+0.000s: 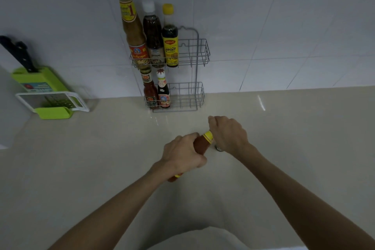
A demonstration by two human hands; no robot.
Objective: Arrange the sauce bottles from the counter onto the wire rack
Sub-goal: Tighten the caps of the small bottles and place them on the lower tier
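A red sauce bottle [200, 144] with a yellow cap lies tilted above the beige counter [101, 158]. My left hand [182, 154] is wrapped around its body, and my right hand [228, 134] grips its capped top. Behind them a grey two-tier wire rack [195, 57] stands against the tiled wall. Its upper basket holds three tall bottles: a brown-sauce bottle [134, 34], a dark one with a white cap [153, 40] and a dark one with a yellow cap [170, 40]. The lower basket holds a red chilli bottle [150, 91] and a small dark bottle [163, 92]. The right side of both baskets is bare.
A green and white knife block [42, 85] with black-handled knives stands at the left by the wall. A small round metal thing [219, 149] shows on the counter under my right wrist. White cloth [203, 237] fills the bottom edge.
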